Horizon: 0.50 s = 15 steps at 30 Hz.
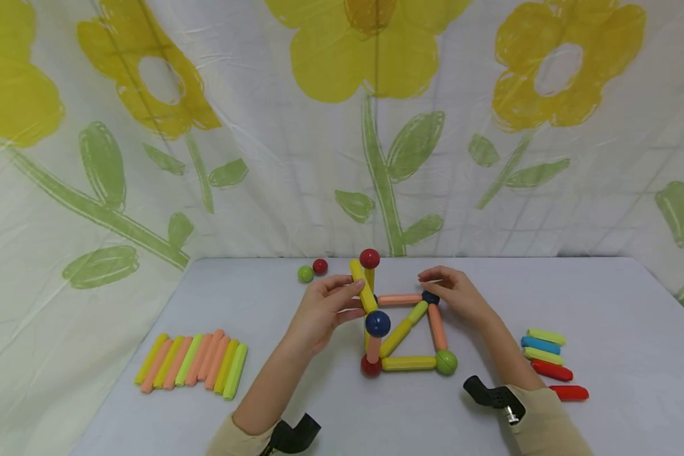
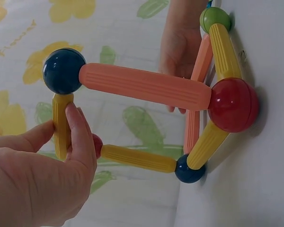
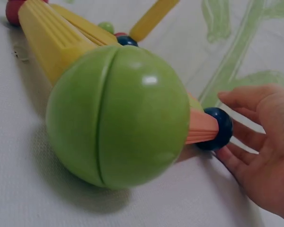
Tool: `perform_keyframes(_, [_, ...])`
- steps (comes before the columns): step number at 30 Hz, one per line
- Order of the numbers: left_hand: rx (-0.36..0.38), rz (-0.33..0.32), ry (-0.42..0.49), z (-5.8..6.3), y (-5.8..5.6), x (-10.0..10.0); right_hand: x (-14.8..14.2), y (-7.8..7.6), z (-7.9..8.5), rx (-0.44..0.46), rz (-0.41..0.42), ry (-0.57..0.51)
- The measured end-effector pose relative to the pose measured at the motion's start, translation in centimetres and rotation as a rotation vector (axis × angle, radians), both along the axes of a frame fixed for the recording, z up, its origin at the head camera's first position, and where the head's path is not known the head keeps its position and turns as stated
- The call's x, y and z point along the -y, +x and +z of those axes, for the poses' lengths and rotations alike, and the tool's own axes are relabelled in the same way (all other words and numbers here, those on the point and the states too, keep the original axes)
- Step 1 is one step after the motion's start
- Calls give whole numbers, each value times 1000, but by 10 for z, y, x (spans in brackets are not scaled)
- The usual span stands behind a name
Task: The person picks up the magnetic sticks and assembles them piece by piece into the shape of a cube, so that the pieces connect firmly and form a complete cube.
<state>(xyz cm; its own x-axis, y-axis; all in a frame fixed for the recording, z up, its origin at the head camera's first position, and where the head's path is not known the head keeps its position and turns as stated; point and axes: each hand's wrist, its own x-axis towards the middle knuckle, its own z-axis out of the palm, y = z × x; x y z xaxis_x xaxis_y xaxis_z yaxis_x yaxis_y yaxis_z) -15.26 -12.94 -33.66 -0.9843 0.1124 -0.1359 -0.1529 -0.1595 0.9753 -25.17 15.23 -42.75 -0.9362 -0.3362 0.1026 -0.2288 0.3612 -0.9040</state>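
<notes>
My left hand point(image 1: 322, 310) pinches a ridged yellow stick point(image 1: 359, 278) between thumb and fingers. That stick tilts up from a dark blue ball point(image 1: 378, 323), which tops an upright salmon stick point(image 2: 142, 86) rising from a red ball point(image 1: 371, 366). Another red ball point(image 1: 369, 258) stands on a yellow upright at the back left. Below lies a four-sided base of sticks, with a green ball point(image 1: 446, 361) at its front right corner and a yellow-and-lime diagonal point(image 1: 403, 329). Beside the back right blue ball point(image 3: 218, 128), my right hand point(image 1: 458, 297) has loosely bent fingers, fingertips right at the ball.
A row of yellow, salmon and lime sticks point(image 1: 190, 362) lies at the left. Loose green point(image 1: 305, 274) and red point(image 1: 320, 266) balls sit at the back edge. Short lime, blue and red pieces point(image 1: 551, 368) lie right of my right forearm. A flowered curtain point(image 1: 296, 190) hangs behind the table.
</notes>
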Motion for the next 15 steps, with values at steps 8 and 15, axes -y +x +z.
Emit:
perform_keyframes(8, [42, -14, 22, -2, -3, -3, -8, 0, -2, 45, 90, -34])
perform_keyframes(15, [99, -32, 15, -1, -5, -7, -11, -1, -2, 51, 120, -11])
